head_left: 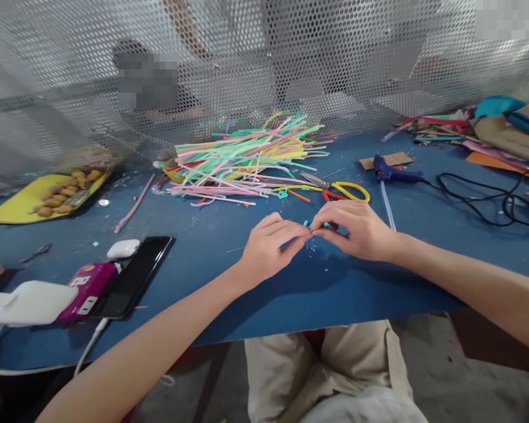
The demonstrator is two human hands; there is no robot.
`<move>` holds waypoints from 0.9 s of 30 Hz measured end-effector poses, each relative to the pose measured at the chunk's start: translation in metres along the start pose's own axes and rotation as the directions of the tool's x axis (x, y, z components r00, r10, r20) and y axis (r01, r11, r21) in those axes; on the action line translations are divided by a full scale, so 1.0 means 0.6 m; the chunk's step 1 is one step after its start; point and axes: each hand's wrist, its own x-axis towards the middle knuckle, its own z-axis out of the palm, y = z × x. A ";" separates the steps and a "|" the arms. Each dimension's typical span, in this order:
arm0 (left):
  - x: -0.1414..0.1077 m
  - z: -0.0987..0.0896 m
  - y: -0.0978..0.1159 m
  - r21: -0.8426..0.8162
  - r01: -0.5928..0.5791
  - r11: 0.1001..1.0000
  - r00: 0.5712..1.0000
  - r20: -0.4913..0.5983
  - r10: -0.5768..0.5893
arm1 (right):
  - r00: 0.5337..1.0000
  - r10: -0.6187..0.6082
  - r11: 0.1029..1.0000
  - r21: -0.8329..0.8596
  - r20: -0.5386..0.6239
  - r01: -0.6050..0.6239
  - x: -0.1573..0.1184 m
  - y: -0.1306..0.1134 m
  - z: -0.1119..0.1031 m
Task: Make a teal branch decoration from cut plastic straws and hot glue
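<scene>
Over the middle of the blue table [264, 311], my left hand [271, 247] and my right hand [357, 229] meet at the fingertips. Both are closed in a pinch; whatever lies between the fingers is too small to make out. Small teal snippets lie on the table just behind the fingertips. Beyond my right hand rest scissors [350, 192] with yellow and red handles. A heap of pastel pipe cleaners [247, 153] spreads across the back of the table, with an orange piece [298, 195] near its front.
At right a blue glue gun [394, 171] sits by cardboard, its black cord [476, 202] looping right. At left are a black phone [134, 279], a purple power adapter [90, 288], a white charger [37, 302] and a yellow sheet [13, 202] holding brown food. Perforated metal mesh [247, 70] stands behind.
</scene>
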 end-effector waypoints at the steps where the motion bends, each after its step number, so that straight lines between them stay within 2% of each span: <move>1: -0.001 0.000 -0.001 0.016 -0.005 1.000 1.000 0.008 0.005 | 1.000 0.001 1.000 -0.013 0.009 -0.001 0.000 0.000 0.000; 8: -0.012 0.003 -0.013 0.126 -0.050 0.991 0.997 0.062 0.042 | 0.995 0.032 0.996 -0.084 0.095 -0.024 0.000 -0.004 0.003; 15: -0.007 0.000 -0.009 0.118 -0.024 0.993 0.998 0.055 0.017 | 0.999 0.003 0.995 -0.096 0.052 0.002 0.002 -0.004 0.002; 22: -0.005 -0.002 -0.010 0.117 -0.027 0.993 0.999 0.026 0.024 | 0.998 0.061 0.998 -0.033 0.036 -0.059 -0.001 -0.001 -0.002; 27: -0.005 0.001 -0.011 0.120 -0.022 0.992 1.000 0.002 0.022 | 0.999 0.048 0.999 -0.017 0.015 -0.048 -0.001 0.001 -0.001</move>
